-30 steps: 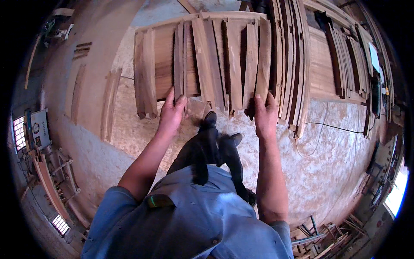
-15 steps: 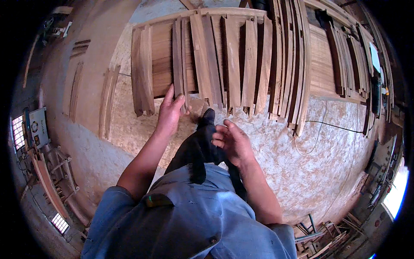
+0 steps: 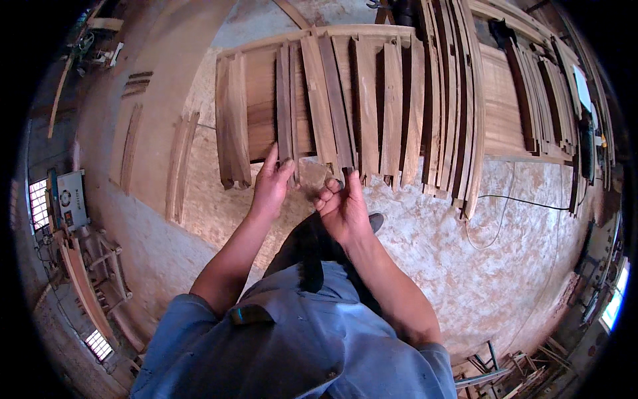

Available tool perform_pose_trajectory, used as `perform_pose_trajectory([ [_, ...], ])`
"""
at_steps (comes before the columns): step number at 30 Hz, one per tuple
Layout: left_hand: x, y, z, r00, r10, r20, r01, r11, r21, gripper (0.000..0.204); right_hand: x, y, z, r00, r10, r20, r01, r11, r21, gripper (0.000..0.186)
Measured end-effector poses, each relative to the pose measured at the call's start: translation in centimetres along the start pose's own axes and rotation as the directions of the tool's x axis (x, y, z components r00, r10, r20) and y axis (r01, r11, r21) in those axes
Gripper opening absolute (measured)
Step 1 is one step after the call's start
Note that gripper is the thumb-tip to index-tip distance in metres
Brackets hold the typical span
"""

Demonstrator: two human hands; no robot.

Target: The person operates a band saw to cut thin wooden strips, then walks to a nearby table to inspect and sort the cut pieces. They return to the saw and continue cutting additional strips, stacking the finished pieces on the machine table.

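A blotchy floor (image 3: 458,286) lies beneath a wide board (image 3: 262,106) on the far side. Wooden strips (image 3: 367,110) cross it, including a left dark strip (image 3: 284,100) and right dark strip (image 3: 337,103). The left hand (image 3: 271,189) pinches the former's near end; the right hand (image 3: 344,211), fingers half curled, meets the latter's, its grip unclear.

Two bare hands show: one left hand (image 3: 274,186) and one right hand (image 3: 345,214). At least eight long wooden strips (image 3: 318,93) lie across one wide panel (image 3: 262,100). Just right of them are at least four longer timbers (image 3: 477,126). Far left, there are at least three short dark sticks (image 3: 137,82). Left, two barred windows (image 3: 98,344). Right, one black cable (image 3: 525,201). Near the right hand, one dark shoe (image 3: 377,221).
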State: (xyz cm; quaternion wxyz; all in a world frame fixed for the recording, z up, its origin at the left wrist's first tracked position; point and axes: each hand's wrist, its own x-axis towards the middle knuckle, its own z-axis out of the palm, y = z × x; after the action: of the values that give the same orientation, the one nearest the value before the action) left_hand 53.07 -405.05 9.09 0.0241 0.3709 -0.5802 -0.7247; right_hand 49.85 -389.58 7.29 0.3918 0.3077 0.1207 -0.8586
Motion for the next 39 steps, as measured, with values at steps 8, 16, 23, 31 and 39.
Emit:
perform_pose_trajectory([
  [8, 0.5, -1.2, -1.4, 0.994, 0.113, -0.013, -0.099, 0.917, 0.388, 0.058, -1.0, 0.0, 1.0, 0.991, -0.054, -0.119, 0.052, 0.998, -0.020, 0.044],
  [16, -3.2, 3.8, 2.2, 0.826, 0.505, 0.250, -0.540, 0.581, 0.608, 0.062, -4.4, -1.3, -0.1, 0.980, 0.185, 0.066, -0.186, 0.982, 0.006, 0.048],
  [23, 1.4, 2.4, 5.9, 0.967, 0.126, 0.221, -0.196, 0.923, 0.332, 0.058, -5.9, -0.6, 1.4, 0.967, 0.244, 0.070, -0.206, 0.916, -0.343, 0.027],
  [31, -1.7, 5.3, 4.2, 0.969, -0.014, 0.247, 0.093, 0.946, -0.310, 0.030, -6.3, -0.8, 1.0, 0.976, 0.208, -0.063, -0.185, 0.641, -0.745, 0.027],
  [39, 3.5, 4.1, -2.5, 0.968, 0.158, -0.194, -0.073, 0.920, 0.384, 0.059, -4.0, -0.8, -1.0, 0.988, 0.139, -0.072, -0.128, 0.458, -0.880, 0.035],
])
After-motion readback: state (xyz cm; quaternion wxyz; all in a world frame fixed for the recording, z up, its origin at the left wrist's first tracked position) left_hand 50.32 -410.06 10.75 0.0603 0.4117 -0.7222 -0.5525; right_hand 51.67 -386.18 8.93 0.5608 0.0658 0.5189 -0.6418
